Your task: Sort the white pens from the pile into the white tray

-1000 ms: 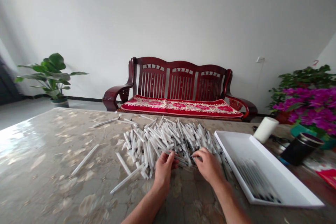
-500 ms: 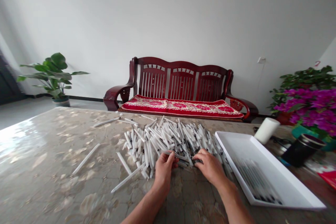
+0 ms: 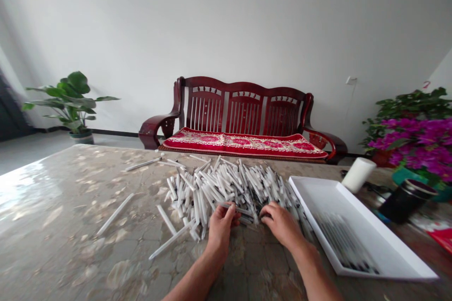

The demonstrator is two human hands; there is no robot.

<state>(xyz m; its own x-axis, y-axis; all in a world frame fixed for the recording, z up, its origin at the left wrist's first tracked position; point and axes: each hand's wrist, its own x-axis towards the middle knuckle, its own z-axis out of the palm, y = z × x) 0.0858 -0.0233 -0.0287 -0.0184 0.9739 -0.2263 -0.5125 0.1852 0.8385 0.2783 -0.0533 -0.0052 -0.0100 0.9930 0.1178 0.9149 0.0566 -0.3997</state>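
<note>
A big loose heap of pens (image 3: 222, 178) with whitish, translucent barrels, some showing black parts, lies on the table before me. At its near edge, my left hand (image 3: 219, 225) pinches one pen (image 3: 240, 209) between thumb and fingers, its free end pointing right. My right hand (image 3: 282, 225) is beside the heap's near right part, fingers curled and thumb close to the forefinger; anything in them is too small or hidden to make out. To the right, a white shallow box (image 3: 384, 225) holds a row of pens (image 3: 346, 242) with dark ends toward me.
Stray pens lie left of the heap, one (image 3: 115, 214) well apart. Beyond the box stand a white cylinder (image 3: 359, 175), a black cup (image 3: 406, 201) and purple flowers (image 3: 420, 146). A red wooden bench (image 3: 243, 108) is behind the table (image 3: 70, 225).
My right hand has shifted very slightly, its fingertips drawn a little away from the pen in my left hand. The left hand, heap and box look unchanged.
</note>
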